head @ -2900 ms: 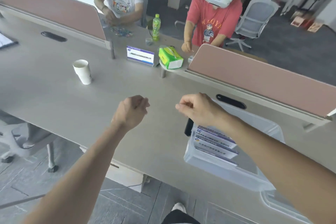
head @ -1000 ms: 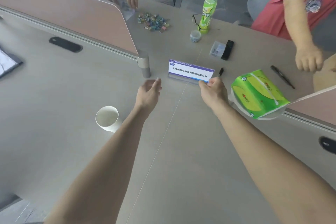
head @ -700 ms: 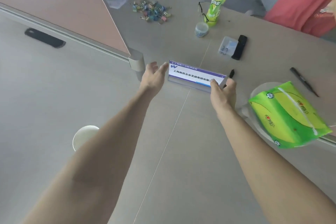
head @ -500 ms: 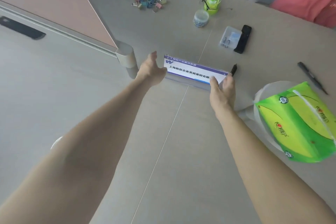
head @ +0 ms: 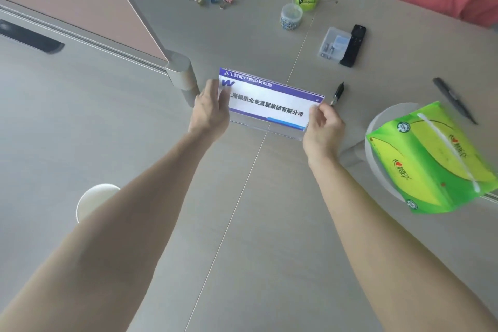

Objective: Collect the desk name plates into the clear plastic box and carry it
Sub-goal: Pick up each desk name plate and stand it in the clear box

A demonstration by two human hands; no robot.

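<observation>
- White paper cup point(head: 91, 199): left part of the pale grey desk point(head: 134, 129), partly hidden behind the left forearm.
- Pink divider panel point(head: 80, 3): far left corner, ending in a grey metal post point(head: 180, 73).
- Left hand point(head: 210, 113): fingers straight and together, pressed flat against the plate's left end.
- Clear acrylic desk name plate point(head: 269, 102) with a purple-banded white card (black Chinese lettering): mid-desk on the centre seam, between both hands. I cannot tell whether its base touches the desk.
- Right hand point(head: 322, 129): thumb and curled fingers pinch the plate's right end.
- Black pen point(head: 338, 94): lying just beyond the right hand.
- Green plastic tissue pack point(head: 431, 156): right edge, tilted on a round grey cap.
</observation>
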